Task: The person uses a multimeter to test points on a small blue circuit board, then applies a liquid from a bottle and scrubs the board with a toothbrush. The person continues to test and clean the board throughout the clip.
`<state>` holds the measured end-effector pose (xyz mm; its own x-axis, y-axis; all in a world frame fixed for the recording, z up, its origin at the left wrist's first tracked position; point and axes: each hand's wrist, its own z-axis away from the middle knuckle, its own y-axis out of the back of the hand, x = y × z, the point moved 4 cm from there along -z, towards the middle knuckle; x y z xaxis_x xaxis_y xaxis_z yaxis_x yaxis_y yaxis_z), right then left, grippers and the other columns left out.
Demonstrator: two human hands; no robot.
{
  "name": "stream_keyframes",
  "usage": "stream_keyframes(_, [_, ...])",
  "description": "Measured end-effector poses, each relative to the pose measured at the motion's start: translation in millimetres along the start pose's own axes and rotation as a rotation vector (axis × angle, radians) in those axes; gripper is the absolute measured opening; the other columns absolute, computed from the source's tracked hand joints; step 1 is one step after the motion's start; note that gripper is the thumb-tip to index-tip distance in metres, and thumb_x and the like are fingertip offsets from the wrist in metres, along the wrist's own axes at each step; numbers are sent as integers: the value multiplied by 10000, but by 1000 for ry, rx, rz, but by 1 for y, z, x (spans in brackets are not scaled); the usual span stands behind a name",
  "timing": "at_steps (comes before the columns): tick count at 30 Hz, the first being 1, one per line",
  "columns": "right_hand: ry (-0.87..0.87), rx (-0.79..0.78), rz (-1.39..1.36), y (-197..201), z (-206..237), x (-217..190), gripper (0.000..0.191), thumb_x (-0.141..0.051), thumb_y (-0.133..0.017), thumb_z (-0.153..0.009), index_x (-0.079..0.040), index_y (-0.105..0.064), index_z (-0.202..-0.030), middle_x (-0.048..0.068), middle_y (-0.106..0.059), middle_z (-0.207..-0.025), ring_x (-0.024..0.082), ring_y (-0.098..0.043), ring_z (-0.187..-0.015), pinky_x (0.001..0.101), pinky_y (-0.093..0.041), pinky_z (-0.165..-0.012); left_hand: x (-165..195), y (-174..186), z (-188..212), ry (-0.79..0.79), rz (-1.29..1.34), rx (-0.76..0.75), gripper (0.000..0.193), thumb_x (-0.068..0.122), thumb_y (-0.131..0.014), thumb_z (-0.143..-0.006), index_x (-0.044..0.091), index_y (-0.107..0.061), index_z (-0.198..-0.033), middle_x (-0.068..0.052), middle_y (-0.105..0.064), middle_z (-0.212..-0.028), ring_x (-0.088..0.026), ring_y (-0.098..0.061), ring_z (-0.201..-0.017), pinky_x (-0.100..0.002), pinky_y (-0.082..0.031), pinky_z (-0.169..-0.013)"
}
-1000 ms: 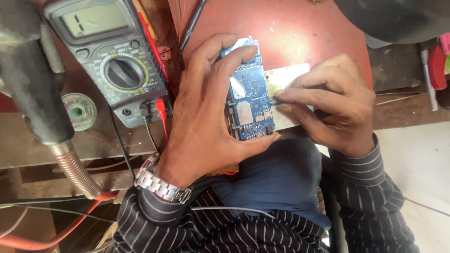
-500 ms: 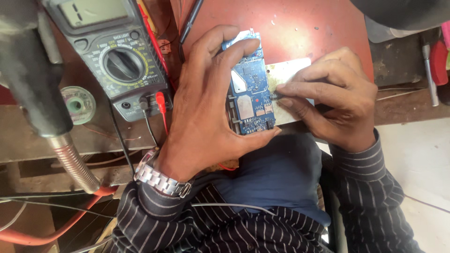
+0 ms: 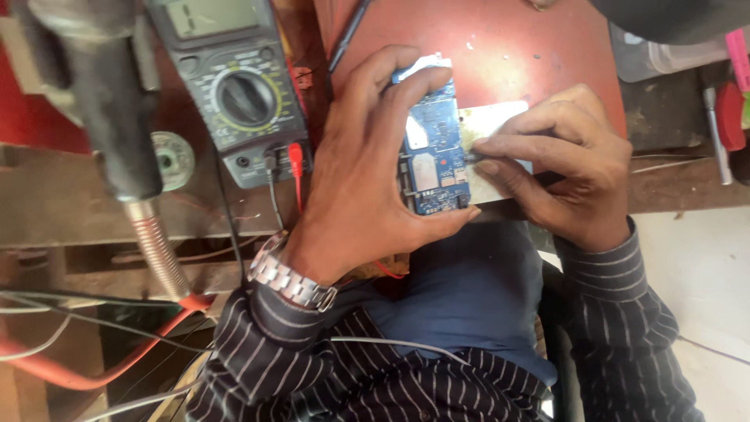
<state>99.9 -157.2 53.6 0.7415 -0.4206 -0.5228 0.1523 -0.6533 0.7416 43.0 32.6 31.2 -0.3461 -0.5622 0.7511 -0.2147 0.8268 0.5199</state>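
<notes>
left hand: wrapped round the board, thumb under its near end and fingers hooked over the far end, so the board is clamped between them; a metal watch sits on the wrist.
right hand: fingers pinched narrow on something thin at the board's right edge; what they hold is too small to tell.
board: a blue phone circuit board, held face up just above the red mat on the worktop, close to the person's chest.
plate: a pale flat piece lying under the right-hand fingers, touching the board's right side.
how the board should handle: light, thin and stiff, and it looks fragile, with small parts and metal shields standing on its face. it would likely flex or crack if bent.
where to hold it: by the bare edges and ends, as the left hand does, keeping off the parts on its face.
meter: a grey multimeter with a dial, left of the left hand, its red and black leads plugged in.
nozzle: a dark tool on a ribbed hose, well to the left, blurred and near the camera.
sleeves: dark with thin white stripes.
</notes>
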Motion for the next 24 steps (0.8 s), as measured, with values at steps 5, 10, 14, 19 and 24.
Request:
stream_keyframes(5, [25, 0, 44, 0, -2, -1, 231, -32, -877, -815, -51, -779, -1024, 47, -694, -948, 205, -560, -914, 326, -455, -757, -1, -2, 2, -9, 3, 5, 1037, 385, -985, -618, 132, -432, -1459, -150, -396, -1514, -362, -448, -1425, -483, -416, -1179])
stream_keyframes(10, [14, 1, 3, 0, 0, 1, 226, -38, -870, -832, -61, -778, -1038, 37, -693, -955, 190, -558, -924, 303, -454, -740, -2, -3, 3, -21, -26, 5, 1039, 398, -981, -646, 130, -412, -1474, -154, -392, -1508, -359, -445, -1415, -482, -407, -1192])
stream_keyframes(14, [14, 0, -4, 0, 2, 3, 227, -38, -866, -834, -61, -778, -1042, 35, -691, -956, 185, -554, -921, 301, -454, -738, -2, -3, 4, -21, -27, 6, 1041, 387, -976, -658, 129, -397, -1484, -152, -392, -1512, -359, -446, -1419, -480, -406, -1203])
stream_keyframes(19, [28, -3, 17, -1, 2, 3, 239, -48, -875, -835, -74, -784, -1054, 24, -697, -949, 187, -558, -897, 308, -454, -770, 0, 0, 1, -18, 4, -4, 1061, 357, -984, -619, 128, -402, -1475, -161, -393, -1511, -370, -448, -1415, -483, -407, -1174])
stream_keyframes(24, [62, -11, 33, -1, 3, 2, 239, -58, -886, -824, -83, -786, -1040, 20, -694, -959, 196, -560, -868, 332, -442, -793, 2, 3, 0, -31, 29, -33, 1064, 326, -994, -613, 130, -402, -1476, -164, -378, -1528, -367, -443, -1428, -485, -399, -1177])
